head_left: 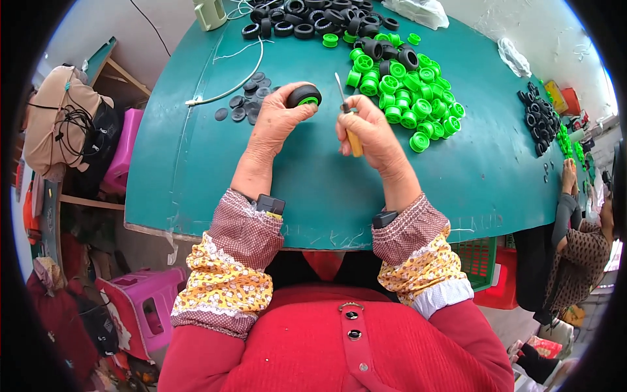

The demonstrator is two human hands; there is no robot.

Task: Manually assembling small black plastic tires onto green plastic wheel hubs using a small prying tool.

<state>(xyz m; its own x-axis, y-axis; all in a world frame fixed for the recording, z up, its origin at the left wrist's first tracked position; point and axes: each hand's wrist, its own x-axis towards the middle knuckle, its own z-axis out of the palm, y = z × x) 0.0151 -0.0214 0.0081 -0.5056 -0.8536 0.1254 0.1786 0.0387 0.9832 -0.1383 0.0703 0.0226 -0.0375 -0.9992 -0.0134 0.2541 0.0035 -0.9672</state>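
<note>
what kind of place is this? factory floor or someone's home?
Probably a small hand-assembly workshop. The green table carries a heap of green wheel hubs and a heap of black tyres. The left hand holds an assembled wheel, the right hand a screwdriver; another person sits nearby.

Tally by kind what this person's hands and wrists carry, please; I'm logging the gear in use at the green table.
Wheel, black tyre on a green hub, in the left hand: 1
Yellow-handled tool, in the right hand: 1
Black wrist devices, one on each forearm: 2
Total: 4
</note>
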